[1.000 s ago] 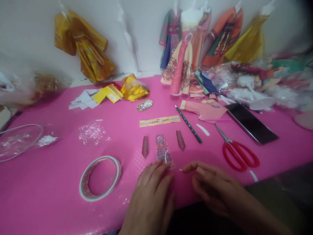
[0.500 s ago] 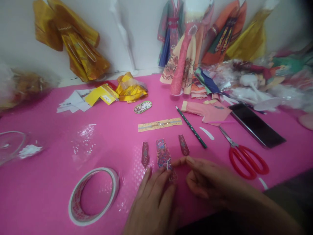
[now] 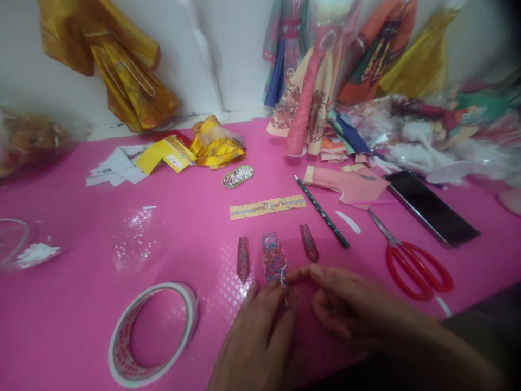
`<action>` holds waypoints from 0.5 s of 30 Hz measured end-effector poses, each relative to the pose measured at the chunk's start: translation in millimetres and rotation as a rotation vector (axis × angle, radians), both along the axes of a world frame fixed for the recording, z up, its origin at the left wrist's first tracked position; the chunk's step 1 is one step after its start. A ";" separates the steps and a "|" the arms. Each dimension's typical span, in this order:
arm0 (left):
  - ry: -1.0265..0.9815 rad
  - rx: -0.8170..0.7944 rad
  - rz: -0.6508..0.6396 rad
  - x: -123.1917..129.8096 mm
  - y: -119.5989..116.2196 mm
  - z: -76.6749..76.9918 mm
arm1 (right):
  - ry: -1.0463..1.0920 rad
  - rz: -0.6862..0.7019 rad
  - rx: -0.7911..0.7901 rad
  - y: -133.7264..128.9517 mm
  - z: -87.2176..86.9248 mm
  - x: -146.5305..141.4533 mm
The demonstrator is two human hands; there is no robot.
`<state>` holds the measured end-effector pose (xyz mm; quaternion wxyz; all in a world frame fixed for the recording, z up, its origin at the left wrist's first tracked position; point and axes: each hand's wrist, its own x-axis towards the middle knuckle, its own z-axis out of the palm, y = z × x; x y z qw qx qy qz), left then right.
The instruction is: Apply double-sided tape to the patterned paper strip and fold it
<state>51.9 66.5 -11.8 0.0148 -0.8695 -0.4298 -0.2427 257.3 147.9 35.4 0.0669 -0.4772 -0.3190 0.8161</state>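
A patterned fabric strip (image 3: 272,255) in red and blue lies upright on the pink table. My left hand (image 3: 258,334) rests flat over its near end, fingers stretched out. From the right, my right hand (image 3: 345,304) reaches in with its index finger extended, while the other fingers curl under. That fingertip touches the strip's right edge, beside a thin white curved sliver (image 3: 283,275). On either side lie two dark red pointed fabric pieces, a left one (image 3: 243,259) and a right one (image 3: 309,243). What is under my left fingers is hidden.
Red-handled scissors (image 3: 407,260), a phone (image 3: 435,209) and a dark pencil (image 3: 322,212) lie right. A tape roll (image 3: 118,339) and loose beads (image 3: 136,239) lie left. A beige trim strip (image 3: 267,207) lies ahead. Doll dresses (image 3: 303,92) stand along the wall.
The camera view has shifted slightly. Both hands stay at the patterned strip in nearly the same pose, and nothing else on the table has visibly moved.
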 end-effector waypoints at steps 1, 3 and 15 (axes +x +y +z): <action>-0.001 0.001 -0.001 0.0 -0.2 0.0 | -0.004 0.002 0.000 0.1 0.7 -0.1; -0.002 0.006 0.004 0.2 -0.7 -0.4 | -0.010 0.006 0.001 -0.1 1.8 -0.3; -0.015 -0.012 0.017 2.0 -0.7 0.0 | -0.015 0.012 0.085 -3.3 0.3 -0.7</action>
